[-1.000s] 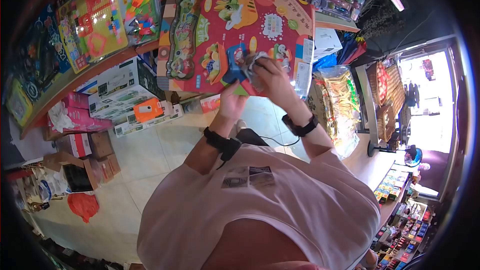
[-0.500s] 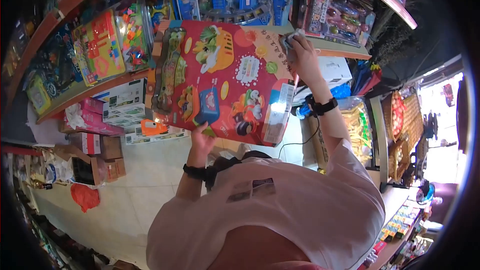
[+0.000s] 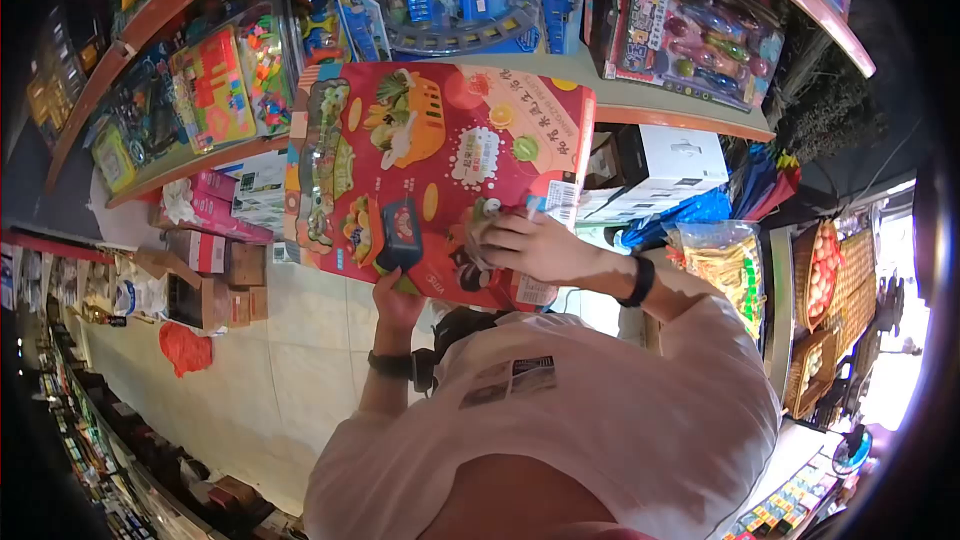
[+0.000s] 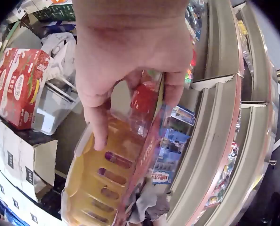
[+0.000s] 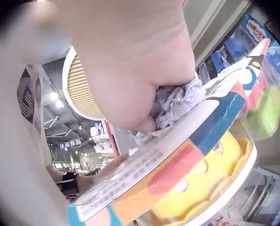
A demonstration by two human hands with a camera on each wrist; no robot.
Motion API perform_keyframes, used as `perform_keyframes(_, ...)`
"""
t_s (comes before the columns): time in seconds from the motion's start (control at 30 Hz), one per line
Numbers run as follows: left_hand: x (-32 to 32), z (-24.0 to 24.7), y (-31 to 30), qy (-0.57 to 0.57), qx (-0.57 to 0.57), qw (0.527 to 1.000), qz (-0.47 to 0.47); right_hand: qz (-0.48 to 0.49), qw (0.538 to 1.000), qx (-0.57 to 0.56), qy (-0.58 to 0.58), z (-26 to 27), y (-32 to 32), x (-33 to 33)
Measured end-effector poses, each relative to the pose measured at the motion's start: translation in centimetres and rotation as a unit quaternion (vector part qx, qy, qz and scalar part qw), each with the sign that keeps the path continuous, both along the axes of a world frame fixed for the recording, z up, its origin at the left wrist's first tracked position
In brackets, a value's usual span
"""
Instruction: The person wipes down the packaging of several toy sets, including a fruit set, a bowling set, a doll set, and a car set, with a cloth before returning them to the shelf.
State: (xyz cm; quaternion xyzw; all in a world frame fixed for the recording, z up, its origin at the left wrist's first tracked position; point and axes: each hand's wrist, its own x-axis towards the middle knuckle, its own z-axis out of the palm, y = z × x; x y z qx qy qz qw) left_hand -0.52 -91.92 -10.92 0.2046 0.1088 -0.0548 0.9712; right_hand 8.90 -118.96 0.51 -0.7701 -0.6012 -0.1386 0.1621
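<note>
Fingers (image 3: 503, 232) (right) wiped cloth (image 5: 177, 101) down toy box (image 3: 440, 130).

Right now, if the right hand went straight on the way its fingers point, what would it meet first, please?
The right hand grips a grey cloth against the red toy box, so it would slide along the box face, probably toward the blue panel above the left hand; depth unclear.

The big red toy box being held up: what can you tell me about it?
The red toy box is a flat cardboard pack printed with fruit and cartoon pictures, with clear plastic windows showing toys inside. It is held up, front facing the person, before the shelves. The left-hand grip holds its lower edge; the right-hand grip presses a grey cloth against its front.
</note>
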Motion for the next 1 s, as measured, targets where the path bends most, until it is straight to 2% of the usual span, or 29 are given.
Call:
perform_keyframes(0.13, 0.0, 1.0, -1.8, -0.003, 0.020, 1.000, -0.012, -0.003, 0.999, 0.003, 0.054, 1.1, -3.6, -0.4)
perform_keyframes(0.23, -0.1, 0.7, -2.8, -0.017, 0.037, 0.999, -0.008, -0.100, 0.995, 0.009, -0.004, 2.0, -6.4, 2.4)
perform_keyframes(0.37, -0.1, 1.8, -4.5, -0.012, 0.040, 0.999, -0.010, -0.243, 0.965, 0.098, 0.019, 4.2, -10.6, 6.6)
perform_keyframes(0.47, 0.0, 3.3, -5.4, 0.001, 0.034, 0.999, -0.007, -0.289, 0.945, 0.152, 0.025, 3.3, -12.3, 7.0)
perform_keyframes(0.53, -0.1, 3.9, -5.7, 0.009, 0.008, 1.000, -0.009, -0.276, 0.949, 0.146, 0.040, 2.8, -12.7, 5.8)
perform_keyframes(0.7, 0.0, 4.7, -5.2, 0.017, 0.051, 0.999, -0.008, -0.243, 0.961, 0.124, 0.035, 1.3, -14.0, 1.7)
perform_keyframes(0.8, -0.1, 6.8, -5.7, 0.015, 0.089, 0.996, -0.008, -0.265, 0.951, 0.146, 0.055, 0.1, -13.6, -0.1)
perform_keyframes(0.83, -0.1, 7.5, -6.1, 0.017, 0.106, 0.994, -0.004, -0.257, 0.954, 0.153, 0.033, 0.0, -13.5, -0.3)
perform_keyframes(0.93, -0.1, 9.3, -6.3, 0.001, 0.047, 0.999, -0.010, -0.209, 0.955, 0.202, -0.063, 0.4, -13.6, 0.7)
perform_keyframes(1.0, 0.3, 8.9, -5.2, -0.083, 0.114, 0.989, -0.053, -0.205, 0.943, 0.245, -0.093, 1.0, -13.6, 1.9)
